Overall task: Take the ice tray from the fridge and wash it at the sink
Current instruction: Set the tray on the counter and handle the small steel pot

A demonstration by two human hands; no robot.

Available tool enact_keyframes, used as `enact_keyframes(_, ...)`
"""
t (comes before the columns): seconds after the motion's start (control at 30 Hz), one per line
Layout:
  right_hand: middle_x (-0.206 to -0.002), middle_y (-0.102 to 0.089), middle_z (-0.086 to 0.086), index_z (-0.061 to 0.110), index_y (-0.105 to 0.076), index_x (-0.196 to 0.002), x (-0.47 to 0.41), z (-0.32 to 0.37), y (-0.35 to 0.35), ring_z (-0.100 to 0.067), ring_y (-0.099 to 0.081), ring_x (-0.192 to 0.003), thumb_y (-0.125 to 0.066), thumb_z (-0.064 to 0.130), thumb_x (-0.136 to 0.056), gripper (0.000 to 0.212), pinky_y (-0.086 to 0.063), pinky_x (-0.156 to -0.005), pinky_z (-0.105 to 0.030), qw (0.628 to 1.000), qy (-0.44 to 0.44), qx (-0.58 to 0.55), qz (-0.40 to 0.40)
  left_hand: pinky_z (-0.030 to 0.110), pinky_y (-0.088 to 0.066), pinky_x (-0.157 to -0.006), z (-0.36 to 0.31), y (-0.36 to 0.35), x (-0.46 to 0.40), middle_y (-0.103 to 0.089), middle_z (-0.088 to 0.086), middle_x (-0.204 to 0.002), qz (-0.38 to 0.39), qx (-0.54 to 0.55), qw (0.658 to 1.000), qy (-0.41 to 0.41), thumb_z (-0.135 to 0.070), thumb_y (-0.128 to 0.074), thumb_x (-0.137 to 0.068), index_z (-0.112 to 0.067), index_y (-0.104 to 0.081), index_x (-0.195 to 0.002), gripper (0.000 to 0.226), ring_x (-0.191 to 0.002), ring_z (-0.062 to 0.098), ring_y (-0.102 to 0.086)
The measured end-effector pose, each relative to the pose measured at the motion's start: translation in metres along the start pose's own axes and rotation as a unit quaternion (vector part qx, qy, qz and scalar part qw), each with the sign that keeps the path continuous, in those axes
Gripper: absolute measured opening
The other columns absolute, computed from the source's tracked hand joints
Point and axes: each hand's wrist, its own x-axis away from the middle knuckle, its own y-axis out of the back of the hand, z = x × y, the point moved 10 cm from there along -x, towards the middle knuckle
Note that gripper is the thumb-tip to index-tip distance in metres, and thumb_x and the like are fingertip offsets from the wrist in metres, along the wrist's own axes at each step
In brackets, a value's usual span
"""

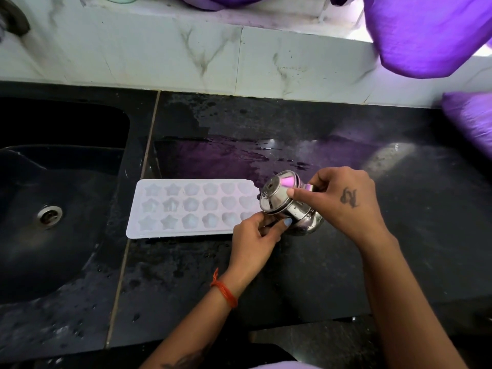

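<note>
We grip a steel pot (287, 206) with both hands: our left hand (255, 243) pinches its lower rim, our right hand (343, 201) curls round its body, tilting it. The ice tray (191, 209) lies flat just beyond our left fingertips, beside the sink (53, 182), probably awaiting washing.

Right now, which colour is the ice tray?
White, pale and translucent; the head view shows the ice tray best.

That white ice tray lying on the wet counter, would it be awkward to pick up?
Probably a little. The ice tray looks like thin moulded plastic, so likely light and somewhat bendy if lifted by one end. The black counter under it is wet, so it may slide when pushed and feel slippery. Lying flat and low, it seems unlikely to tip.
</note>
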Motion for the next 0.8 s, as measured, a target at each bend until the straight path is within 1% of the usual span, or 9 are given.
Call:
enact_keyframes(0.07,-0.057,-0.064,-0.006,0.008,-0.064,-0.063,0.0,-0.002,0.0,-0.021,-0.061,-0.06,-0.073,0.049,-0.072,0.043,-0.045,-0.059,-0.029,1.0,0.003,0.002,-0.002,0.045,-0.056,-0.083,-0.001,-0.001,0.0,-0.075,-0.005,-0.089,0.0,-0.001,1.0,-0.001,-0.024,-0.073,-0.081,-0.028,-0.069,-0.084,0.007,-0.083,0.013,-0.071)
enact_keyframes(0.17,-0.056,-0.064,-0.006,0.008,-0.064,-0.062,-0.001,-0.008,-0.002,-0.022,-0.061,-0.059,-0.074,0.05,-0.071,0.043,-0.045,-0.058,-0.029,1.0,-0.002,-0.007,-0.001,0.044,-0.056,-0.083,0.002,-0.001,-0.001,-0.075,-0.005,-0.09,-0.007,-0.01,1.0,-0.001,-0.026,-0.074,-0.08,-0.028,-0.07,-0.085,0.007,-0.084,0.011,-0.071)
enact_keyframes(0.3,-0.056,-0.065,0.0,0.014,-0.065,-0.06,-0.003,-0.022,-0.007,-0.014,-0.061,-0.058,-0.076,0.049,-0.069,0.038,-0.041,-0.054,-0.026,0.997,-0.031,-0.065,0.019,0.042,-0.057,-0.08,0.003,0.003,-0.003,-0.075,-0.004,-0.088,-0.036,-0.053,0.998,-0.012,-0.035,-0.075,-0.076,-0.018,-0.073,-0.093,0.024,-0.08,0.01,-0.071)
enact_keyframes(0.37,-0.058,-0.067,0.0,0.015,-0.067,-0.061,-0.003,-0.028,-0.011,-0.013,-0.061,-0.06,-0.076,0.05,-0.068,0.036,-0.043,-0.056,-0.026,0.995,-0.043,-0.088,0.029,0.039,-0.056,-0.079,0.0,0.005,-0.003,-0.075,-0.004,-0.087,-0.047,-0.078,0.996,-0.021,-0.034,-0.076,-0.077,-0.017,-0.074,-0.095,0.025,-0.08,0.008,-0.071)
enact_keyframes(0.47,-0.059,-0.068,0.001,0.016,-0.068,-0.062,-0.004,-0.035,-0.014,-0.012,-0.063,-0.061,-0.078,0.048,-0.066,0.034,-0.046,-0.059,-0.027,0.989,-0.063,-0.13,0.03,0.03,-0.055,-0.079,-0.008,0.008,-0.002,-0.075,-0.007,-0.089,-0.061,-0.111,0.991,-0.038,-0.035,-0.075,-0.077,-0.018,-0.074,-0.097,0.027,-0.082,0.001,-0.069)
enact_keyframes(0.57,-0.059,-0.069,0.002,0.016,-0.068,-0.061,-0.005,-0.04,-0.018,-0.015,-0.067,-0.064,-0.08,0.046,-0.064,0.033,-0.055,-0.067,-0.038,0.981,-0.077,-0.175,0.032,0.024,-0.053,-0.078,-0.017,0.014,0.0,-0.075,-0.008,-0.088,-0.076,-0.134,0.987,-0.052,-0.038,-0.074,-0.077,-0.02,-0.074,-0.097,0.027,-0.082,-0.002,-0.067)
enact_keyframes(0.63,-0.06,-0.07,0.001,0.015,-0.068,-0.061,-0.006,-0.04,-0.02,-0.018,-0.068,-0.065,-0.08,0.047,-0.062,0.034,-0.056,-0.072,-0.045,0.976,-0.08,-0.198,0.034,0.02,-0.052,-0.077,-0.024,0.02,0.002,-0.075,-0.009,-0.089,-0.087,-0.143,0.984,-0.063,-0.038,-0.074,-0.077,-0.022,-0.073,-0.097,0.026,-0.082,-0.003,-0.066)
enact_keyframes(0.7,-0.06,-0.07,0.0,0.015,-0.068,-0.061,-0.007,-0.036,-0.023,-0.021,-0.069,-0.066,-0.08,0.048,-0.061,0.035,-0.056,-0.073,-0.047,0.973,-0.077,-0.215,0.034,0.018,-0.051,-0.076,-0.029,0.026,0.003,-0.074,-0.01,-0.09,-0.1,-0.146,0.982,-0.072,-0.037,-0.075,-0.076,-0.023,-0.073,-0.097,0.026,-0.083,-0.004,-0.066)
enact_keyframes(0.8,-0.061,-0.07,-0.002,0.015,-0.068,-0.062,-0.009,-0.027,-0.026,-0.024,-0.068,-0.067,-0.079,0.053,-0.057,0.04,-0.056,-0.072,-0.048,0.97,-0.072,-0.23,0.034,0.021,-0.053,-0.077,-0.031,0.038,0.005,-0.075,-0.01,-0.089,-0.117,-0.135,0.981,-0.073,-0.035,-0.076,-0.075,-0.023,-0.074,-0.096,0.025,-0.082,-0.002,-0.067)
